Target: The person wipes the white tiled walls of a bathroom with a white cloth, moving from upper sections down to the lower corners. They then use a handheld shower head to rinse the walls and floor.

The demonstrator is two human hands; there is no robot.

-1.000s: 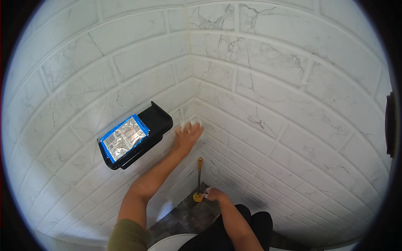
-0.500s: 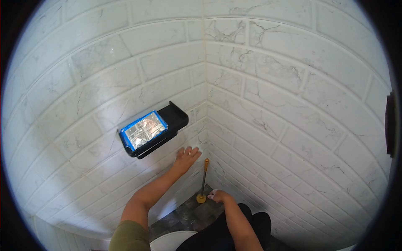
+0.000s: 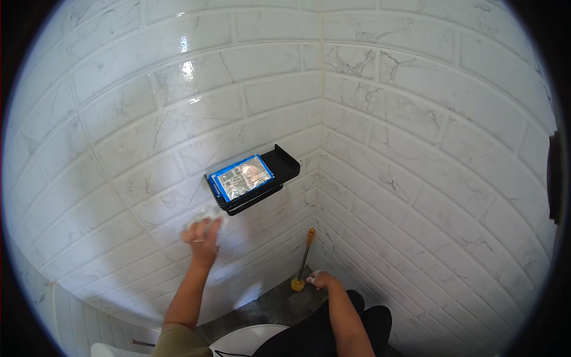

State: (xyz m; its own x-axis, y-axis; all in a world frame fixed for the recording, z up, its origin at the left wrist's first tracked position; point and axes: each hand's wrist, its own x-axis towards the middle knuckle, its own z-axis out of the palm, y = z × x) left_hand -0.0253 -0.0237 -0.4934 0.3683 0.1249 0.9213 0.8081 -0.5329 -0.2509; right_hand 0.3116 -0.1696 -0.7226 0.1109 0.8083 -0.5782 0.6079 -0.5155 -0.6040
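Bright glare spots the left wall (image 3: pixel 199 128) and the silvery packet (image 3: pixel 242 178); fisheye distortion bows straight edges near the black rim

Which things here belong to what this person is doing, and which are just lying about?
In use, it seems:
- left hand
- crumpled white cloth or tissue, held at the tiled wall

Probably just there:
- black shelf
- silver-and-blue packet on it
- yellow-handled brush or plunger
- white toilet lid
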